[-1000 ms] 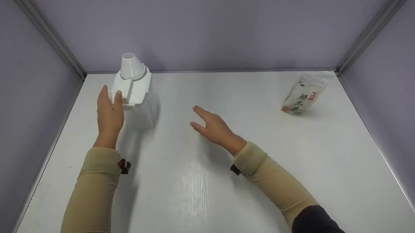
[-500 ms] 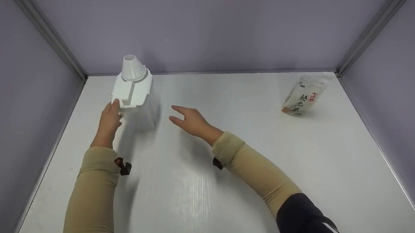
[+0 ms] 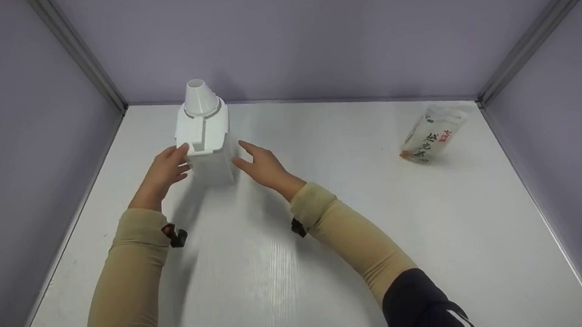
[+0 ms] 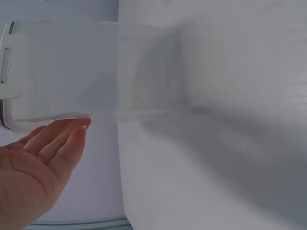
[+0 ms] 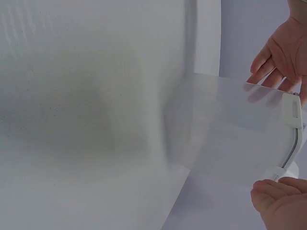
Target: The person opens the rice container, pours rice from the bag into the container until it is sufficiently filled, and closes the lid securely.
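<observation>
A tall translucent storage container (image 3: 214, 168) with a white lid (image 3: 215, 130) stands upright at the back left of the table. On its lid sits a white cone-shaped cup (image 3: 200, 99). My left hand (image 3: 164, 171) touches the container's left side, its fingers nearly straight under the lid's edge; in the left wrist view the left hand (image 4: 45, 165) lies flat along the wall. My right hand (image 3: 266, 169) is at the right side, thumb and fingers spread; the right wrist view has the right hand (image 5: 283, 203) by the lid's corner, and contact is hard to tell.
A clear bag of rice (image 3: 431, 135) with printed characters leans at the back right of the white table (image 3: 351, 180). Grey-lilac panels (image 3: 314, 37) enclose the back and both sides.
My left hand came down from beside the lid to the container's side. The container has shifted slightly right. My right hand moved left, close to it.
</observation>
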### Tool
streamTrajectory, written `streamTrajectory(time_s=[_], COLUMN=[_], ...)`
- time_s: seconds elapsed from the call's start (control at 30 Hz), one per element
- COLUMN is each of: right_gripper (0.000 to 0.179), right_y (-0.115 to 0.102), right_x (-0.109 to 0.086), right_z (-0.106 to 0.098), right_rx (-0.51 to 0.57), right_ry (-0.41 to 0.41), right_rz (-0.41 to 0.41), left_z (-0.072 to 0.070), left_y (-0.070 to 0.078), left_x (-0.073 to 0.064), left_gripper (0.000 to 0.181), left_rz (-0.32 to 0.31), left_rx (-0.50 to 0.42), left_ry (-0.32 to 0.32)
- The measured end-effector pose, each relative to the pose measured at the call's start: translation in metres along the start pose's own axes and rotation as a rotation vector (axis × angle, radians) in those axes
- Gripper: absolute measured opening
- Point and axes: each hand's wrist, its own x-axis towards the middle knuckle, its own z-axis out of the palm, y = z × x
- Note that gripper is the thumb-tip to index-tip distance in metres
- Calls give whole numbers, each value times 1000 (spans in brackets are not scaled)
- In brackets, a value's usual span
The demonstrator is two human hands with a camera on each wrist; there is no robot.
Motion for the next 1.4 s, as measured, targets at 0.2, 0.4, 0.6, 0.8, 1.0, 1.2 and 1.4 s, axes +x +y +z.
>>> streamTrajectory(time_s=[0.2, 0.4, 0.6, 0.8, 1.0, 1.2, 1.4], right_gripper=[68, 78, 82, 87, 86, 85, 84], right_y=[6, 9, 7, 9, 12, 12, 13], right_x=[0, 2, 4, 5, 7, 8, 8], right_z=[-3, -7, -7, -6, -6, -7, -8], right_rx=[91, 157, 188, 215, 239, 257, 332], right_ry=[38, 85, 94, 83, 46, 29, 47], right_rz=[41, 72, 55, 60, 88, 99, 87], left_z=[12, 25, 31, 32, 32, 29, 29], left_y=[4, 10, 14, 15, 16, 15, 11], left_x=[-1, 0, 2, 4, 4, 7, 9], left_gripper=[87, 87, 86, 86, 89, 93, 93], left_rz=[-12, -4, 3, -5, -23, -26, -20], left_rx=[30, 46, 53, 51, 31, 65, 96], left_ry=[-59, -112, -144, -157, -184, -215, -242])
